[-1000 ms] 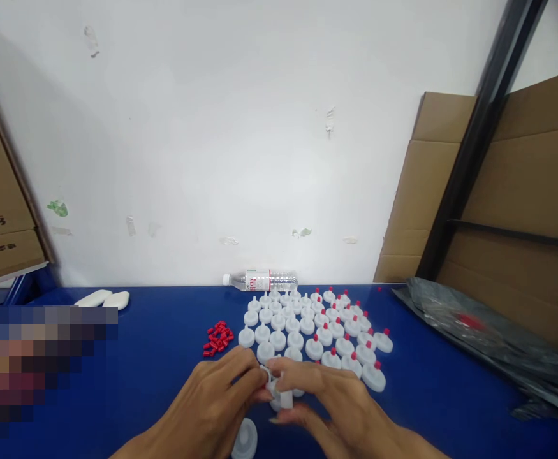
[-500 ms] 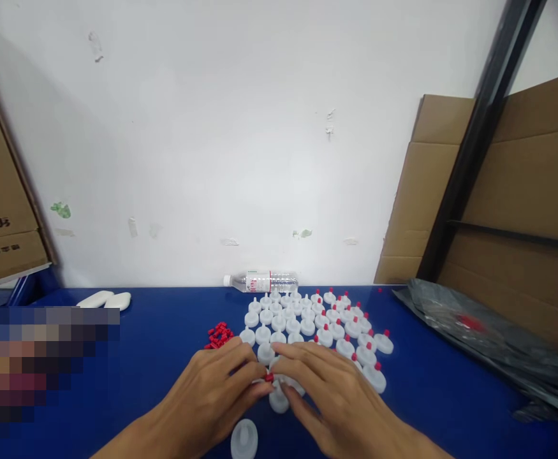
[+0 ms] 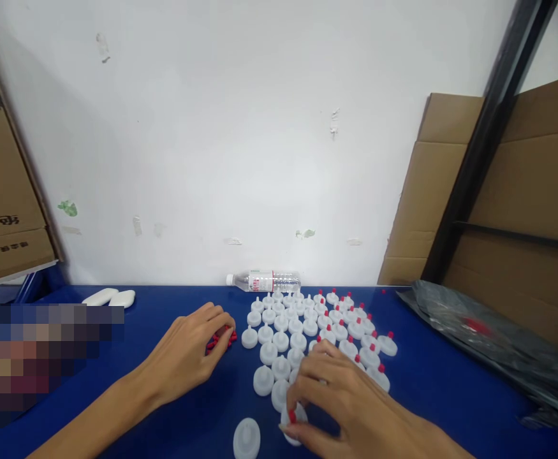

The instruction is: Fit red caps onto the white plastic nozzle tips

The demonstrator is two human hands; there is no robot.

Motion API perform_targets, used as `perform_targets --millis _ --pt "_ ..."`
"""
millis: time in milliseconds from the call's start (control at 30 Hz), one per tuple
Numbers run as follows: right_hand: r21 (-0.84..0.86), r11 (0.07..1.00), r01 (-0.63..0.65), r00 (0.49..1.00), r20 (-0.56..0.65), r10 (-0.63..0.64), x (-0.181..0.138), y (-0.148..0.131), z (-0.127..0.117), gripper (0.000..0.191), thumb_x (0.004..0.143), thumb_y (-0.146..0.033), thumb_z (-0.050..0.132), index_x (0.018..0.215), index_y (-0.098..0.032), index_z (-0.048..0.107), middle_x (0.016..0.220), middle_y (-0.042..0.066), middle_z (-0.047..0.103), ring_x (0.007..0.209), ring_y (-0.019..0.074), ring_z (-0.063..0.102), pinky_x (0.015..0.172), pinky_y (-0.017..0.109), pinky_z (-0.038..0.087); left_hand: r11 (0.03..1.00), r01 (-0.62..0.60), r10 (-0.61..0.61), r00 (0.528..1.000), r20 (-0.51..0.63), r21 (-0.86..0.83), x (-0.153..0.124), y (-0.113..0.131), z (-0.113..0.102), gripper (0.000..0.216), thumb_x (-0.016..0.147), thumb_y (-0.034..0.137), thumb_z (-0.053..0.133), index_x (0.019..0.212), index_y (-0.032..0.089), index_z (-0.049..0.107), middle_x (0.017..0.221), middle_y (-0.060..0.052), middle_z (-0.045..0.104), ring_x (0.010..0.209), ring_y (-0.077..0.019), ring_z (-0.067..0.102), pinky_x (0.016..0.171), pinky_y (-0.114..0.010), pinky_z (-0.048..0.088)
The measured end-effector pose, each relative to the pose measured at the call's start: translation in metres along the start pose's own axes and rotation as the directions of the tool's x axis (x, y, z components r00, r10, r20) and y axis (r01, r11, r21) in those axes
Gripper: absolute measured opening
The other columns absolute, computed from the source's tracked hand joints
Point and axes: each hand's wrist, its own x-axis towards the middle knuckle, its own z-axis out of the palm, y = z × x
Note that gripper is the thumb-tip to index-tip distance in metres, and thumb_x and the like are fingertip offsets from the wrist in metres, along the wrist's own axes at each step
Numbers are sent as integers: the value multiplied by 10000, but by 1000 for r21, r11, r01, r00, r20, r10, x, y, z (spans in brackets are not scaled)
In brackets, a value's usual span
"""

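Note:
My right hand (image 3: 340, 395) pinches a small red cap (image 3: 292, 416) on the nozzle of a white round lid (image 3: 295, 437) near the table's front. Over the small pile of red caps (image 3: 212, 345), my left hand (image 3: 197, 347) is curled, thumb and forefinger tips close together among the caps. What exactly lies between those tips is partly hidden. Many white nozzle lids (image 3: 281, 368) stand upright in the middle, their nozzles bare. Those on the right carry red caps on their tips, such as one capped lid (image 3: 387, 344). A single bare lid (image 3: 247, 438) sits apart at the front.
A clear plastic bottle (image 3: 273, 281) lies on its side against the wall. Two white oval pieces (image 3: 122, 298) rest at the back left of the blue table (image 3: 164, 312). Grey plastic sheeting (image 3: 479, 338) covers the right side, by cardboard (image 3: 426, 191) and a dark post.
My hands have moved apart. The left went back to the red caps; the right came nearer, at a lid with a red cap on its nozzle. The view shifted slightly.

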Motion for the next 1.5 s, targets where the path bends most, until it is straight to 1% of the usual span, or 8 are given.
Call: perform_targets --millis 167,367,500,633,900,1167,1333,1500 --pt "-6 1000 3 987 158 -2 -2 0 2 114 889 -164 740 924 -246 669 919 -56 715 893 132 663 953 286 450 997 16 -21 997 73 71 0 0 2 262 1054 260 416 969 233 662 945 -39 673 914 -228 597 694 -314 430" --pt "-27 999 38 985 170 -32 -1 0 -1 354 831 -67 658 1111 -283 670 1058 -36 739 1017 167 666 1007 313 453 996 23 -29 998 63 86 1 -3 2 243 1018 244 452 911 225 670 894 -46 671 859 -222 584 652 -303 425" --pt "-14 995 96 977 194 -91 0 1 2 215 869 -97 621 987 -269 677 915 -29 751 922 173 657 888 313 485 997 -5 -1 997 78 81 0 -1 1 232 1008 238 460 900 226 666 897 -46 670 852 -220 581 656 -306 433" --pt "-95 992 88 988 138 -74 0 1 3 130 894 -127 633 939 -243 671 814 -15 727 864 181 646 944 362 466 996 -25 15 994 111 83 -1 -1 -3 210 1002 219 480 922 234 674 915 -41 670 847 -218 568 653 -314 411" --pt "-156 950 269 962 92 -258 3 2 8 142 1067 -326 583 1131 -264 693 1211 4 729 1101 174 658 989 332 485 988 -60 33 982 185 144 -1 -7 -1 122 970 174 588 933 234 688 968 -47 671 913 -245 565 646 -318 367" --pt "-349 857 379 922 67 -380 1 8 22 255 1127 -312 458 1283 -350 656 1389 -34 674 1219 151 630 1097 343 472 988 -72 39 972 231 135 -2 -9 5 210 970 82 555 926 238 689 959 -28 668 919 -226 574 649 -310 365" --pt "-467 766 442 891 130 -435 2 7 22 293 1129 -384 457 1383 -414 602 1428 -55 651 1247 117 609 1096 328 490 986 -49 10 972 235 161 -1 -10 -1 168 990 155 553 993 241 697 988 -45 667 934 -254 567 665 -335 379" --pt "-497 740 452 879 107 -465 1 12 34 330 1128 -397 462 1444 -443 545 1443 -82 634 1279 99 574 1126 315 462 983 -33 -14 968 252 183 -1 -10 -2 158 986 165 573 981 242 711 994 -47 669 955 -264 580 672 -337 386"
